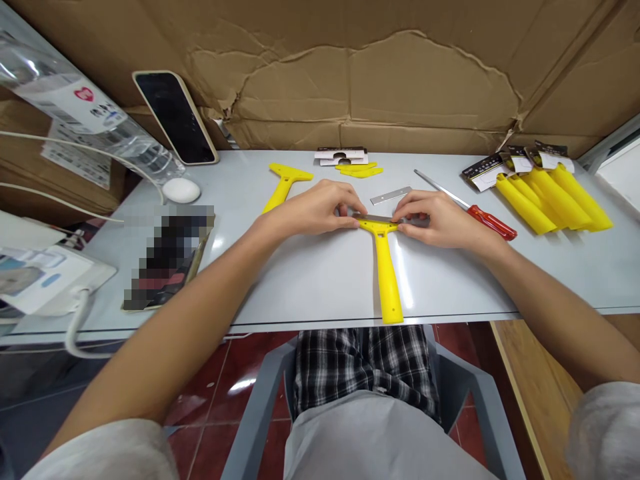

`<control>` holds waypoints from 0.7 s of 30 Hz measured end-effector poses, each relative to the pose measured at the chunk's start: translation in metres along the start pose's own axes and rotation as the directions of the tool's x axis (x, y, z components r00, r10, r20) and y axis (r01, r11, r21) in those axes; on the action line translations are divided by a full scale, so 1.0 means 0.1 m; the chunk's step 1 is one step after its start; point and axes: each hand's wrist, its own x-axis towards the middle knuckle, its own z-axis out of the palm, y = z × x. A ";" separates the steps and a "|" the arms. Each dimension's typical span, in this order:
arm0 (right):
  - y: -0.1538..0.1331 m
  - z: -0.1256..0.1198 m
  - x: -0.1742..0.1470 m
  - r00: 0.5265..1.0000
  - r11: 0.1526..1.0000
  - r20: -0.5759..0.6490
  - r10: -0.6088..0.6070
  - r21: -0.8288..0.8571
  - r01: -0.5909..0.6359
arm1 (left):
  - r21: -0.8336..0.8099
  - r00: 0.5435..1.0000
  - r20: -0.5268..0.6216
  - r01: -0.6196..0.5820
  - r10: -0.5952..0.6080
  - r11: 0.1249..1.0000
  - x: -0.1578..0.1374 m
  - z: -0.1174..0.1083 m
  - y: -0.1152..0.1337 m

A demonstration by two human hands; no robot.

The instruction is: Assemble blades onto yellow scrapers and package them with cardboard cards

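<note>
A yellow scraper lies on the table in front of me, its handle towards the near edge. Along its wide head sits a thin metal blade. My left hand pinches the blade's left end against the head. At the other end, the fingers of my right hand are closed on the blade too, the thumb at the head's right corner. A second, loose blade rests just beyond my hands. Another yellow scraper lies partly hidden behind my left hand.
Behind are yellow strips and cardboard tags. To the right lie a red screwdriver and several packaged yellow scrapers. At left are a leaning phone, a large bottle, a white mouse-like object and cables.
</note>
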 end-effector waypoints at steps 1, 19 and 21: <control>0.01 0.00 0.00 1.000 1.000 -0.003 -0.007 -0.003 0.007 | -0.002 1.000 0.001 -0.007 0.007 1.000 0.00 0.00 -0.01; 0.05 0.03 0.00 1.000 0.998 -0.026 -0.015 -0.057 0.014 | 0.055 0.998 -0.052 -0.042 0.045 0.998 0.02 0.07 -0.06; 0.07 0.03 0.00 0.999 0.998 -0.038 -0.022 -0.060 0.020 | 0.076 0.995 -0.076 -0.058 0.064 0.995 0.03 0.09 -0.07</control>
